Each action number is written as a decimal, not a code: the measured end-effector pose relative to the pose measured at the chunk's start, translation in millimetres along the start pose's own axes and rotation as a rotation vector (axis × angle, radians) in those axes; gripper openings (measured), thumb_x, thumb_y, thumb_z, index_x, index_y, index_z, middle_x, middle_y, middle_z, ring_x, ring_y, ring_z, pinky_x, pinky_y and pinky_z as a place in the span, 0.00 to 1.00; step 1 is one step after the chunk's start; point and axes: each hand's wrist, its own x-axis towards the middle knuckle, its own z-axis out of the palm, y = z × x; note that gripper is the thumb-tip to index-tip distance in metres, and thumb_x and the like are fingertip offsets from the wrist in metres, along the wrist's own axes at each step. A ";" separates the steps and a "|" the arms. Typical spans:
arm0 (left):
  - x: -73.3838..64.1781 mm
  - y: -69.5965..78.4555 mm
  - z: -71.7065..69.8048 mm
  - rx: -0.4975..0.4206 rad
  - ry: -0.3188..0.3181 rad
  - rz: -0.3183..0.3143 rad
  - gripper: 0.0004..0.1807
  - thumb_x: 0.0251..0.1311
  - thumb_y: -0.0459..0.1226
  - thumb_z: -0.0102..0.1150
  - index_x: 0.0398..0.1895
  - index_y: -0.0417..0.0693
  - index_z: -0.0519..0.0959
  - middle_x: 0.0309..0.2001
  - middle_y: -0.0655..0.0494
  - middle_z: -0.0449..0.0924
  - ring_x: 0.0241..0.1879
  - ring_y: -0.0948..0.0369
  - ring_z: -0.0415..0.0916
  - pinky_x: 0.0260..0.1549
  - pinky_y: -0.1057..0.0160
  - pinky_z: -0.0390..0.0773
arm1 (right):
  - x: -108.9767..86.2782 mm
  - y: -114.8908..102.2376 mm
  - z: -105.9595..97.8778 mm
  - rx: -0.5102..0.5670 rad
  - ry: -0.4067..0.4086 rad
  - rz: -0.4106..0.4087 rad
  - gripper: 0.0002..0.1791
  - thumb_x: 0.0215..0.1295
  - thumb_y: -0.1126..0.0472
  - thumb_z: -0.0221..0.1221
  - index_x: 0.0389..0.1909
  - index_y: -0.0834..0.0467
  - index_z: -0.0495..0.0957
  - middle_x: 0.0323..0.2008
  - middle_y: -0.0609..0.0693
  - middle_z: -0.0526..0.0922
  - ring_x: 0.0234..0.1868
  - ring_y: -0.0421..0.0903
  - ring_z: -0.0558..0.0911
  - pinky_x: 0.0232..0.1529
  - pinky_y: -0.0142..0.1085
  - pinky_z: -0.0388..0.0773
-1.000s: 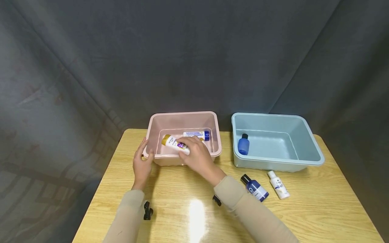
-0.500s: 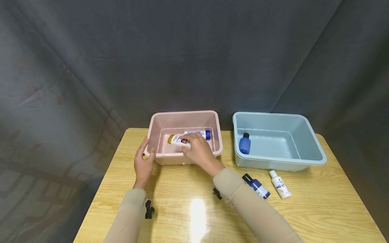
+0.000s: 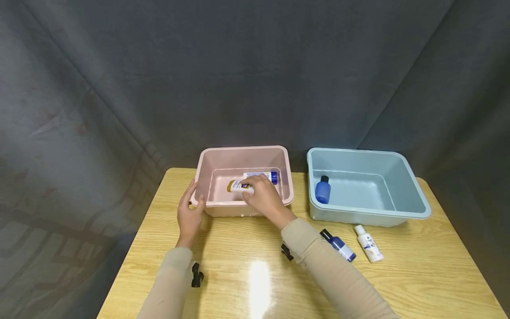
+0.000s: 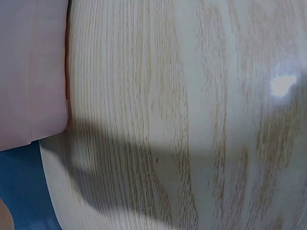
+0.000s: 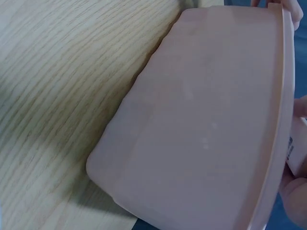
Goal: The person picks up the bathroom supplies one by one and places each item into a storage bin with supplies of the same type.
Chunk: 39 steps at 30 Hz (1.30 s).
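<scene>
Bottle (image 3: 237, 186), white with a gold cap: I have it inside the pink bin (image 3: 229, 210), cap pointing to nine o'clock, the right hand (image 3: 263, 196) wrapping thumb and fingers round its other end. The left hand (image 3: 190, 218) grips the bin's rim at the eight o'clock corner. I judge the step in hand to be handling the bottle within that bin while the left hand steadies it; the next move, I think, calls for a firm pinch and no knock against the tube (image 3: 273, 177) lying just beyond, toward one o'clock. I can't tell whether the bottle touches the floor; hand and front wall hide its underside. At three o'clock from that bin, the blue bin (image 3: 366, 217) holds a blue bottle (image 3: 322, 192) by its nine o'clock wall. On the table (image 3: 227, 266), a dark bottle (image 3: 339, 247) and white flask (image 3: 370, 246) lie at its seven and six o'clock.
</scene>
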 end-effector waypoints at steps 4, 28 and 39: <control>-0.9 0.3 -0.2 0.004 -0.001 -0.007 0.25 0.65 0.32 0.58 0.66 0.50 0.75 0.70 0.63 0.68 0.70 0.60 0.61 0.60 0.58 0.65 | 0.0 4.7 2.1 0.001 -0.015 0.003 0.18 0.55 0.64 0.69 0.48 0.60 0.85 0.50 0.57 0.84 0.54 0.55 0.79 0.59 0.46 0.73; -2.6 -2.4 2.1 0.012 -0.001 -0.005 0.26 0.64 0.31 0.59 0.67 0.51 0.74 0.70 0.65 0.68 0.70 0.59 0.62 0.56 0.62 0.64 | 2.4 16.8 8.1 0.033 -0.081 0.093 0.19 0.55 0.64 0.70 0.49 0.60 0.84 0.52 0.57 0.82 0.56 0.55 0.79 0.61 0.45 0.73; -2.1 -2.2 2.5 0.014 0.004 -0.009 0.26 0.63 0.31 0.59 0.66 0.50 0.75 0.70 0.62 0.68 0.69 0.58 0.62 0.57 0.60 0.65 | 2.8 18.2 8.3 0.056 -0.082 0.099 0.19 0.55 0.67 0.68 0.50 0.61 0.83 0.52 0.57 0.82 0.53 0.54 0.81 0.57 0.44 0.76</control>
